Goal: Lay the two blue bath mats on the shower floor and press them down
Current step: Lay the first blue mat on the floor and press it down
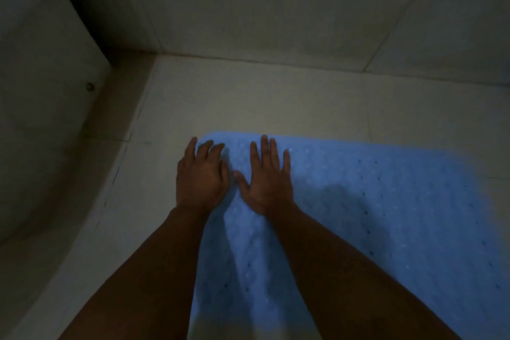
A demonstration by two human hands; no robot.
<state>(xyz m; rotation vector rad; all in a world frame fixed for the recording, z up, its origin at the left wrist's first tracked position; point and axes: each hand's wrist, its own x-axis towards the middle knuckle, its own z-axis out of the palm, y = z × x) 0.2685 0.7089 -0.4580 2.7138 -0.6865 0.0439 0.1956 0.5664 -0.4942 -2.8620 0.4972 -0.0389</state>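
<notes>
Your left hand (202,174) and right hand (267,176) lie flat, fingers straight, side by side on the mat's (386,201) far left corner; floor (248,96) beyond them.

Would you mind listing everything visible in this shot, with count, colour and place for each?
blue bath mat: one in view, light blue with small holes, lying flat on the shower floor, running from centre to the right and bottom edges; a second mat cannot be made out.
shower floor: one, pale off-white, bare beyond and left of the mat.
wall tiles: several, pale grey, across the top.
curved base: one, pale, at the left, with a small round dark fitting on it.
left hand: one, fingers spread, on the mat's near-left corner, outermost fingertip over the bare floor.
right hand: one, fingers straight, flat on the mat beside the left.
</notes>
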